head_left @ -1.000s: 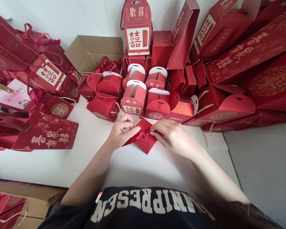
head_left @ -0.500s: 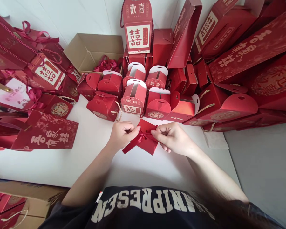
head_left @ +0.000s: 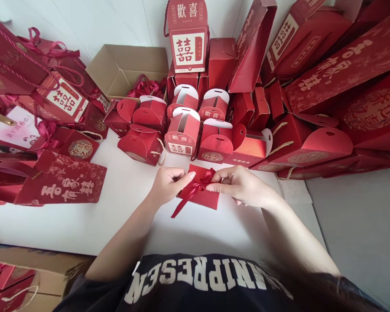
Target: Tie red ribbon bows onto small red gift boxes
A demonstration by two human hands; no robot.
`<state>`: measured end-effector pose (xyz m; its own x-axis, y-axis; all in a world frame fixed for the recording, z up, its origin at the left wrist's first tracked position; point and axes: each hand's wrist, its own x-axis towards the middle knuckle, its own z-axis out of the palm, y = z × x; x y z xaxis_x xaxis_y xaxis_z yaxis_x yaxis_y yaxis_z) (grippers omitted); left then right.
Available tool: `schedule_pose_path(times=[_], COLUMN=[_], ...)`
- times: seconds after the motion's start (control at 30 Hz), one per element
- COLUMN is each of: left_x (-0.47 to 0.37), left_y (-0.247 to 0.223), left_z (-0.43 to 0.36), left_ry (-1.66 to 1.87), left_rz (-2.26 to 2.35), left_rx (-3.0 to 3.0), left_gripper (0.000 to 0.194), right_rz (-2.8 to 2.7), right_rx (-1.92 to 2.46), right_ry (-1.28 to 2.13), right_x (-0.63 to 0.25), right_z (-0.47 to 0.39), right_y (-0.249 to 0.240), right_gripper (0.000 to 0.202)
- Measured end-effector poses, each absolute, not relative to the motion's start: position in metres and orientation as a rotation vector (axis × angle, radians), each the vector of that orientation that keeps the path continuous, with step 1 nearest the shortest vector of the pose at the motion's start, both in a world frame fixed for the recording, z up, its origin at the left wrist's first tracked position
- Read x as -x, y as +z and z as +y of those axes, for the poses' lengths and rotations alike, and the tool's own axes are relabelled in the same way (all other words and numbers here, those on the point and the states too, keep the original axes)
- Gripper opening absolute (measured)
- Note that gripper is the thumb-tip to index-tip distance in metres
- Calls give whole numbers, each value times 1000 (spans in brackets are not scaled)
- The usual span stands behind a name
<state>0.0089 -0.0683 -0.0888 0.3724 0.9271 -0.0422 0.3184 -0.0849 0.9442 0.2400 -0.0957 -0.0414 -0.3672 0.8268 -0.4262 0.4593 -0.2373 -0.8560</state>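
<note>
A dark navy, nearly black shirt point(head_left: 188, 301) is worn, its cloth left plain around the chest print. There, large, pale block letters point(head_left: 211, 274) are set in a shallow arc; though they are seen upside down in the head view, PRESEN can be read, while those toward the right are crowded and partly lost in blur. A small white patch point(head_left: 136, 267) is shown beside the print's left end. The same dark cloth is used for the left sleeve point(head_left: 84, 292) and the right sleeve point(head_left: 354, 290), both cut short, so that the forearms point(head_left: 126, 242) are left bare.
</note>
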Motion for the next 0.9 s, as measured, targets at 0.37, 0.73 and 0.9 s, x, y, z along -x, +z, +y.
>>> schedule_pose_path(times=[0.37,0.73,0.9], left_x=[-9,-11,-11], left_y=[-89,-90,-90], left_z=[-68,-72,-71], left_ry=[706,648,683], left_rz=[1122,1004,985], left_rx=[-1543,-1333,-1400], left_gripper=[52,47,46], right_rz=[-1892,-2369,-2528], right_rx=[1488,1543,1372], right_ry=[1743,718,206], right_x=[-252,-247,-243], right_z=[-92,-106,-108], right_y=[-47,-35,-39], right_gripper=[37,10,16])
